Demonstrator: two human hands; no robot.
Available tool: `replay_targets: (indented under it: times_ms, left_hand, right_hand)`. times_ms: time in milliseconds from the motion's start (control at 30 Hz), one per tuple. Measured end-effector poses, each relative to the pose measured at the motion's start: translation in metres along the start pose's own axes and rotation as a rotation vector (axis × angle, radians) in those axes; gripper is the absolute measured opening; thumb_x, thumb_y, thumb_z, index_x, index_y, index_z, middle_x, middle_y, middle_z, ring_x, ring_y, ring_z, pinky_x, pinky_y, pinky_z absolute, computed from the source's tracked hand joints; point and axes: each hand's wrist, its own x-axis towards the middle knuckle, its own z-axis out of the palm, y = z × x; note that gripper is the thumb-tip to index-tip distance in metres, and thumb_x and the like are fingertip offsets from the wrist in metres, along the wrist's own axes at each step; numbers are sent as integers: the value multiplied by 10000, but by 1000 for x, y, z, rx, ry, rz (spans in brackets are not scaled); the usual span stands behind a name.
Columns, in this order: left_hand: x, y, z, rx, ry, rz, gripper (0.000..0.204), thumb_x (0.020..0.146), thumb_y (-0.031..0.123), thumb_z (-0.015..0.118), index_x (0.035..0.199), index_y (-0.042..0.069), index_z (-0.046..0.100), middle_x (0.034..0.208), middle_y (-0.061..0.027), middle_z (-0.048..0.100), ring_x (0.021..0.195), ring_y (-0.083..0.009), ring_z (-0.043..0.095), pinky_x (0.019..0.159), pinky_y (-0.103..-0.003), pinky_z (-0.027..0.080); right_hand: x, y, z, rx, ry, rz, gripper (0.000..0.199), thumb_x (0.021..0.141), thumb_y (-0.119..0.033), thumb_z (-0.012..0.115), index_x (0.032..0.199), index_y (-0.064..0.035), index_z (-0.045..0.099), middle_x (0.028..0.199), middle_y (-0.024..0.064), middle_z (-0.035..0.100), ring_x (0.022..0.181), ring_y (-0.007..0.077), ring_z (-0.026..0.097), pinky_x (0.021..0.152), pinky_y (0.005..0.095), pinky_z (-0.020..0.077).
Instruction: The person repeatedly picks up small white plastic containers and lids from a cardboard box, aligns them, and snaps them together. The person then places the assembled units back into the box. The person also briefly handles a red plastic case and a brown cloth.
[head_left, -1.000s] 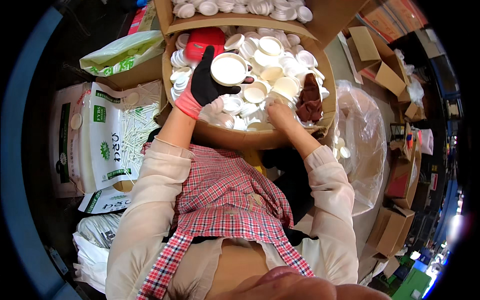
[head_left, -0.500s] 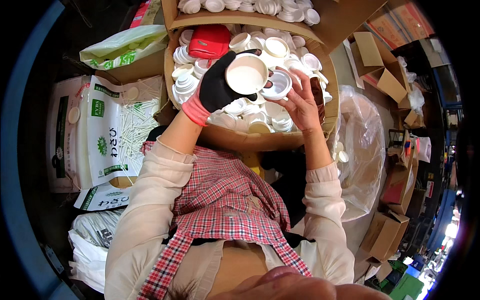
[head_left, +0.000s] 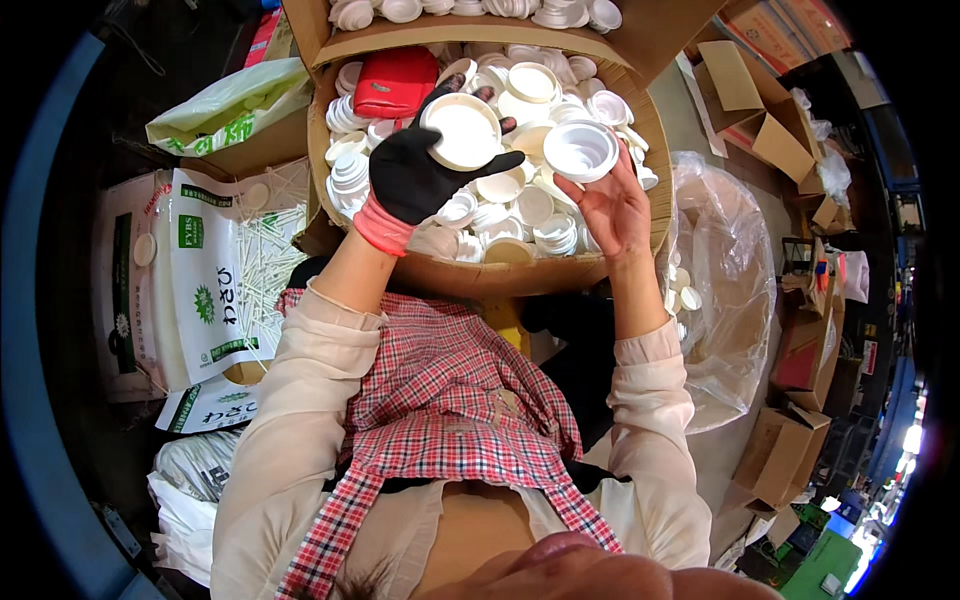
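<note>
My left hand point(head_left: 408, 178), in a black glove with a pink cuff, holds a round cream-white plastic lid point(head_left: 462, 131) over its palm and fingers. The thumb and fingertips stand apart around the lid's edge. My bare right hand point(head_left: 616, 212) grips a white plastic lid point(head_left: 580, 151) by its near edge, its stepped hollow side facing up. A gap separates the two lids. Below both hands is a cardboard box point(head_left: 490, 282) full of loose and stacked white and cream lids point(head_left: 532, 207). A red pouch point(head_left: 394, 83) lies on them at the far left.
Another cardboard box point(head_left: 500, 42) with lids stands behind. At left are a box of thin white sticks point(head_left: 270, 260) and a green-white plastic bag point(head_left: 235, 108). A clear plastic bag point(head_left: 728, 300) with a few lids sits at right, near opened cartons point(head_left: 783, 455).
My hands have moved apart, so the two lids no longer overlap. The right hand's lid has shifted slightly right and up; the left hand's lid has moved left. The whole view has shifted slightly.
</note>
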Motion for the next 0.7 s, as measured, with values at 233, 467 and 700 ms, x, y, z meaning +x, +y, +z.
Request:
replay_targets:
  times_ms: [233,467,700]
  left_hand:
    - [6,-2,-6,-201,-32,-242,807,934,633,327,1453,23,239,1506,-267,208,1336,-536,267,1093,-624,255]
    - [0,-9,22,270,-36,-49,521,855,314,664,1301,77,538,1211,-21,642,1136,-175,585,1026,-374,373]
    - [2,-30,-3,418,-44,30,616,982,464,409,1402,18,347,1375,-262,440,1266,-365,450,1081,-483,345]
  right_hand:
    - [-9,-7,3,-177,-78,-130,730,745,-2,668,1407,-95,375,1382,119,441,1283,281,442,1061,454,389]
    - [-15,-11,19,-433,-95,-328,739,689,78,694,1368,-28,421,1322,112,475,1230,224,471,1037,373,403]
    - [-27,0,51,-986,-260,-535,708,676,22,737,1333,-55,483,1312,90,435,1211,195,454,986,305,404]
